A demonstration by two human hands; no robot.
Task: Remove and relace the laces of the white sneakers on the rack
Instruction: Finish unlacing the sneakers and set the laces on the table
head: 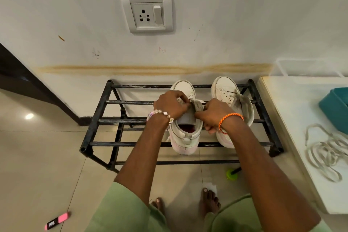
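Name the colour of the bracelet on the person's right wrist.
Orange, a braided cord bracelet on the right wrist; the head view, the only one, shows it clearly.

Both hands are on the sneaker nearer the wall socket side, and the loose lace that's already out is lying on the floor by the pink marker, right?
Not quite. The loose lace lies on the white counter to the right of the rack, not on the floor. The head view shows it. Both the left hand and right hand are on the left sneaker.

A home, by the look of it — tiled floor [47,156], a scuffed painted wall [226,15] with a socket and switch plate [146,13]. A low black shoe rack [98,120] stands against it — bare feet [209,201] below.
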